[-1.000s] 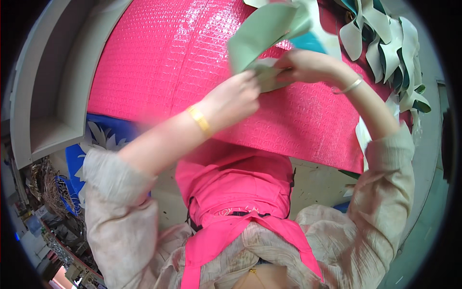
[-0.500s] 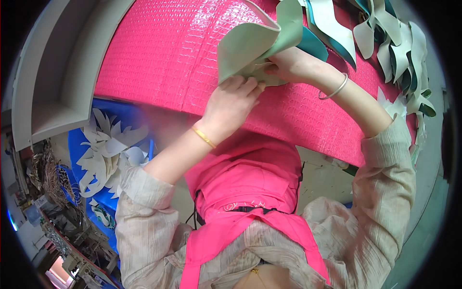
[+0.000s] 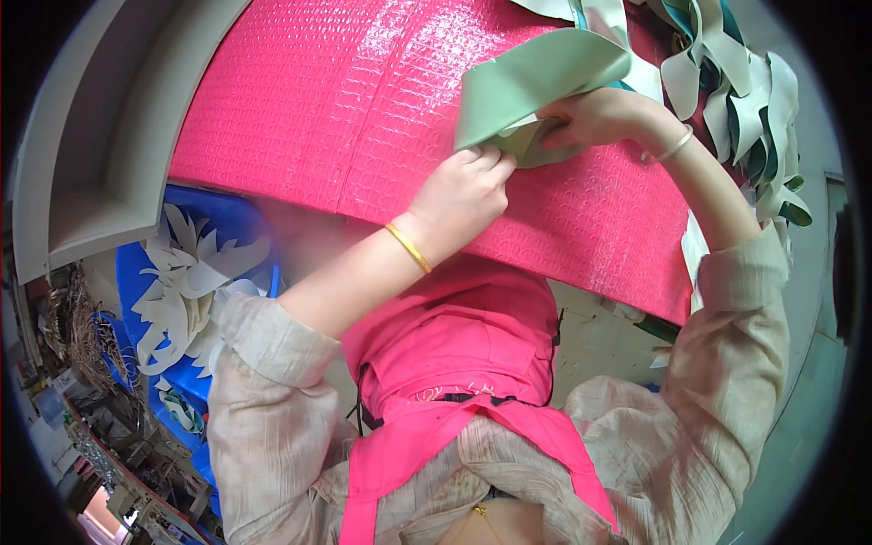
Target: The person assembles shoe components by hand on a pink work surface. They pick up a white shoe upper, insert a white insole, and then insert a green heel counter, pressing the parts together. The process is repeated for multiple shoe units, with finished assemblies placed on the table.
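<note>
Your tabletop (image 3: 363,118) carries a pink bubble-textured sheet that runs from upper left to lower right, its near edge just above your apron. To the lower left, below that edge, a blue bin (image 3: 136,272) holds white leaf-shaped cutouts. Along the upper right rim lies a heap of green-and-white strips (image 3: 745,100).

The strip (image 3: 536,82) in work is pale green, curved, and folded over itself. It lies at the far side of the tabletop, up and right of centre, its long axis rising from lower left to upper right.

Your right hand (image 3: 599,118) sits against the strip's right side, fingers curled closed on the material under the fold. Your left hand (image 3: 463,191) comes in from below left, fingertips pressed together in a pinch on the strip's lower edge. Both hands touch the strip. The right hand is nearer its middle and the left hand holds its lower end; the two hands are near each other but apart.
</note>
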